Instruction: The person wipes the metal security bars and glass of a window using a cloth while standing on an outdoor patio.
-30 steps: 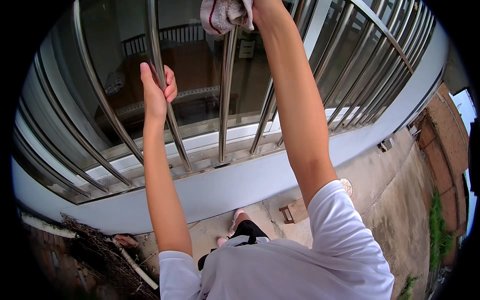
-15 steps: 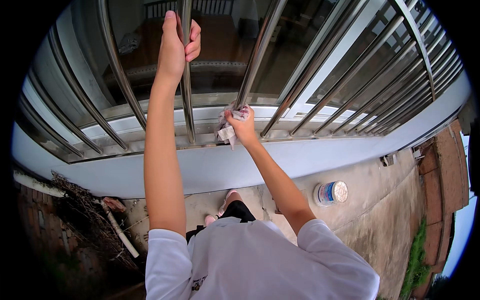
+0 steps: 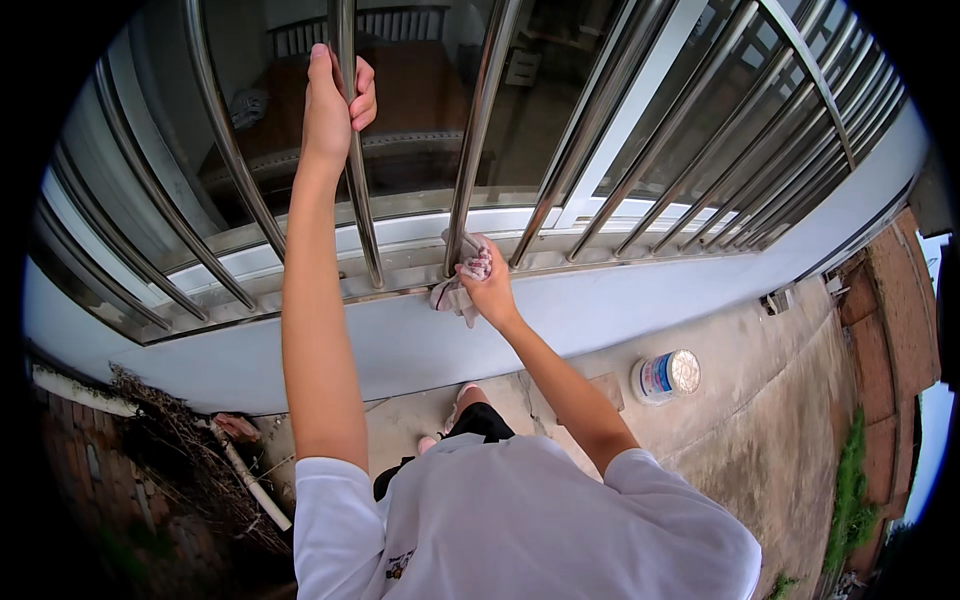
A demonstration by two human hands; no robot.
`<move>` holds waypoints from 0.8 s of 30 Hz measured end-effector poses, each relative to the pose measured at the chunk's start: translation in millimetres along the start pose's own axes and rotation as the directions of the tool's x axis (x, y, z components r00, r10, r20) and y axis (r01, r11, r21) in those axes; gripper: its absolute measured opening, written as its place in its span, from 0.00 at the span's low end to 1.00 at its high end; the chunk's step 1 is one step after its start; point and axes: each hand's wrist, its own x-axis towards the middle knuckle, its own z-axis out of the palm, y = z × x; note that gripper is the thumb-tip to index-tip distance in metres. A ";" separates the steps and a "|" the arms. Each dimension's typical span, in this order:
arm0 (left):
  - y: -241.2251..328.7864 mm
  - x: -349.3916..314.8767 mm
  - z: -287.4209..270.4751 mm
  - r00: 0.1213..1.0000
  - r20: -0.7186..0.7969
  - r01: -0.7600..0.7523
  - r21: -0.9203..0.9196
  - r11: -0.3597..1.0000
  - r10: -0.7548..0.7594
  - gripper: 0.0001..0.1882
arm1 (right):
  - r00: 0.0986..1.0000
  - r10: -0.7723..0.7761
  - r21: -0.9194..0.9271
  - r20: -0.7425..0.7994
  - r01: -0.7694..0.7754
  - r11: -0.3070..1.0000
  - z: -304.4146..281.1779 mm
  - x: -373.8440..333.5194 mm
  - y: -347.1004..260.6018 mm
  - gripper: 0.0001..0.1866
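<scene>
My left hand (image 3: 335, 108) is wrapped around an upright shiny metal bar (image 3: 361, 205) of a window grille, high up on it. Lower and to the right, my right hand (image 3: 488, 284) grips a crumpled pale cloth with reddish marks (image 3: 455, 298). Part of the cloth lies against the foot of the neighbouring metal bar (image 3: 480, 120), just above the sill rail (image 3: 407, 287). Some of my right fingers are hidden in the folds.
Behind the bars is a window (image 3: 540, 100) with a brown table inside. A white and blue bucket (image 3: 664, 377) stands on the concrete ground to the right. Dry twigs (image 3: 175, 450) and a white pipe (image 3: 250, 478) lie at lower left. A brick wall (image 3: 890, 330) edges the far right.
My right hand and the cloth have slid down the bar towards its foot. My left hand keeps its hold on the same bar. The whole view has shifted slightly.
</scene>
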 end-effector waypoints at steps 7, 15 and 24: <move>-0.5 -4.8 1.1 0.998 -0.068 -0.015 0.049 0.999 0.018 0.30 | 0.872 0.489 0.615 -0.020 -0.375 0.694 -63.3 -18.1 -36.2 0.19; -0.1 -6.5 6.1 0.991 -0.135 -0.009 0.115 0.993 0.025 0.30 | 0.998 0.057 0.385 -0.033 -0.040 0.922 24.2 19.9 -65.7 0.40; 1.2 -7.2 12.0 0.971 -0.234 0.009 0.207 0.978 0.041 0.30 | 0.973 -0.230 -0.538 0.026 0.207 0.817 47.6 -25.1 16.1 0.47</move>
